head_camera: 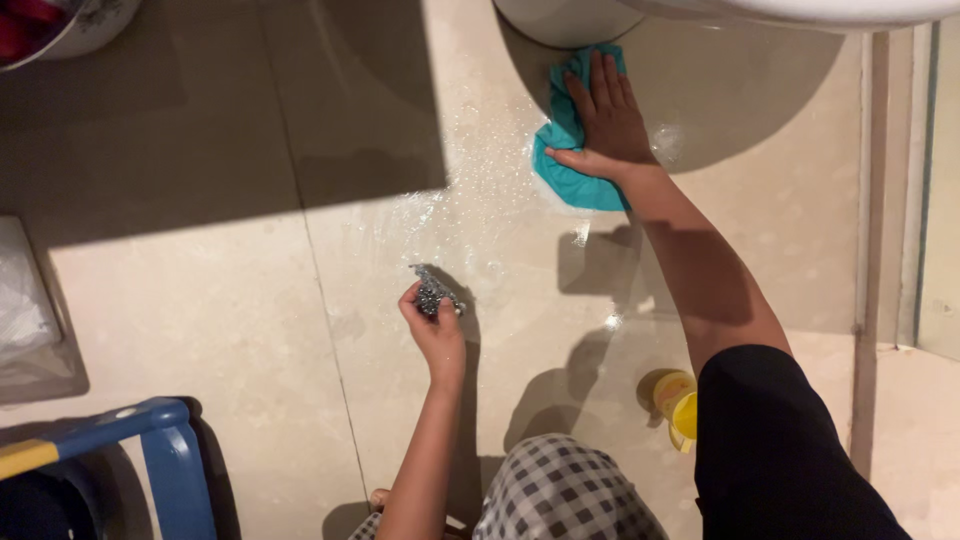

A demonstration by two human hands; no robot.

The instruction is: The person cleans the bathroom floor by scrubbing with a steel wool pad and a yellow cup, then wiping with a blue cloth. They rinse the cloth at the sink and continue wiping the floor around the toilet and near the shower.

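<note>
Teal cloth point(568, 160): bunched on the wet tiled floor point(250, 300), at 12 o'clock, against a white fixture base point(565, 22). Right hand point(607, 120) lies flat on it, fingers spread, pointing to 12. Steel wool pad point(433, 292): pinched in left hand point(432, 325), at 7 o'clock from the cloth, well apart. Yellow bottle point(678, 405): at 5 o'clock, near the knee.
</note>
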